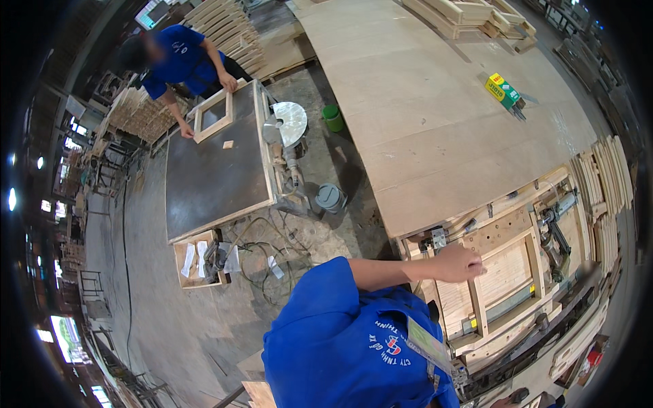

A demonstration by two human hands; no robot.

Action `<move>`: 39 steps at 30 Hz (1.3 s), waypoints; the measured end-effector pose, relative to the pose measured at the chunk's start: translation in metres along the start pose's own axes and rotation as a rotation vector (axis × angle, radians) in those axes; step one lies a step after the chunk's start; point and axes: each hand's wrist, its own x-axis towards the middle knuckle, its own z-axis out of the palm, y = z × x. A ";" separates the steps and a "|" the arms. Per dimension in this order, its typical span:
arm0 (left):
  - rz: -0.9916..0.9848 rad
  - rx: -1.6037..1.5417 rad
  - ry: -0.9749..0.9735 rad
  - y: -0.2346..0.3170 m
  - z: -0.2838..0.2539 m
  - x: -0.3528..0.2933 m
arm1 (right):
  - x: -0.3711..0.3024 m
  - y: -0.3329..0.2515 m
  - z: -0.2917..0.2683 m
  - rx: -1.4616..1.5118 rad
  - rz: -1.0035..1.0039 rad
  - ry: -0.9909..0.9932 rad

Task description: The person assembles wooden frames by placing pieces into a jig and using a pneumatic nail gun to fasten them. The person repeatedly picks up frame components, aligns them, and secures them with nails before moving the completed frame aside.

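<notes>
My left hand (460, 264) is closed, its fingers curled, above the left end of a pale wooden frame (478, 306). Whatever the fingers hold, if anything, is hidden. The frame lies in a wooden clamping jig (500, 234) with metal fittings along its edges. A metal clamp cylinder (559, 207) sits on the jig's right part, and a panel (507, 272) shows inside the frame. My right hand does not show; my blue-shirted body covers the lower middle.
A large board-topped table (435, 122) stands ahead, bearing a yellow-green box (503, 90) and stacked frames (469, 17). Wooden strips (605, 183) lie to the right. Far left, a co-worker (180, 61) handles a small frame (214, 115) on a dark-topped table (218, 177). Hoses and a bucket (330, 197) are on the floor.
</notes>
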 end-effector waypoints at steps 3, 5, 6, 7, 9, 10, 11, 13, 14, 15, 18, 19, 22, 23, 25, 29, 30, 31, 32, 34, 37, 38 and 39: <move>0.028 0.048 -0.017 0.012 -0.002 -0.009 | -0.010 0.004 0.010 0.000 -0.019 -0.016; 0.046 0.073 0.031 0.012 -0.001 -0.007 | -0.011 0.004 0.015 -0.003 -0.038 -0.031; 0.057 0.081 0.054 0.011 0.001 -0.007 | -0.012 0.005 0.014 -0.007 -0.045 -0.029; 0.075 0.148 0.049 0.011 0.003 -0.007 | -0.013 0.006 0.014 -0.012 -0.053 -0.030; 0.108 0.289 0.036 0.012 0.003 -0.009 | -0.011 0.008 0.014 -0.024 -0.067 -0.027; 0.152 0.347 0.040 0.014 0.004 -0.008 | -0.011 0.009 0.013 -0.031 -0.077 -0.022; 0.195 0.402 0.044 0.017 0.008 -0.007 | -0.012 0.011 0.010 -0.040 -0.082 -0.014; 0.272 0.449 0.061 0.024 0.015 -0.008 | -0.013 0.015 0.007 -0.056 -0.092 0.005; 0.306 0.436 0.084 0.022 0.026 -0.007 | -0.013 0.015 0.005 -0.070 -0.110 0.015; 0.345 0.424 0.098 0.024 0.034 -0.006 | -0.014 0.018 0.001 -0.085 -0.122 0.035; 0.373 0.451 -0.008 0.028 0.060 -0.007 | -0.018 0.029 -0.016 -0.138 -0.189 0.112; 0.397 0.443 -0.029 0.030 0.068 -0.007 | -0.020 0.033 -0.020 -0.167 -0.238 0.150; 0.441 0.435 -0.150 0.029 0.093 -0.010 | -0.026 0.050 -0.040 -0.306 -0.448 0.192; 0.472 0.452 -0.181 0.025 0.103 -0.009 | -0.035 0.047 -0.034 -0.147 -0.299 0.009; 0.541 0.483 -0.245 0.010 0.121 -0.006 | -0.063 0.006 -0.022 0.146 0.038 -0.302; 0.610 0.551 -0.348 0.008 0.138 -0.005 | -0.103 0.043 0.016 0.280 -0.084 -0.201; 0.599 0.550 -0.357 0.007 0.141 -0.006 | -0.105 0.055 0.022 0.314 -0.059 -0.207; 0.591 0.547 -0.367 0.005 0.143 -0.006 | -0.103 0.066 0.026 0.351 -0.013 -0.210; 0.585 0.548 -0.374 0.005 0.144 -0.004 | -0.101 0.077 0.030 0.393 0.022 -0.208; 0.611 0.593 -0.420 0.009 0.143 0.001 | -0.099 0.095 0.035 0.452 0.046 -0.200; 0.610 0.603 -0.447 0.010 0.146 0.006 | -0.104 0.118 0.037 0.502 0.069 -0.201; 0.604 0.605 -0.447 0.009 0.147 0.008 | -0.106 0.116 0.041 0.494 0.082 -0.155; 0.617 0.615 -0.426 0.007 0.148 0.009 | -0.106 0.115 0.042 0.491 0.089 -0.161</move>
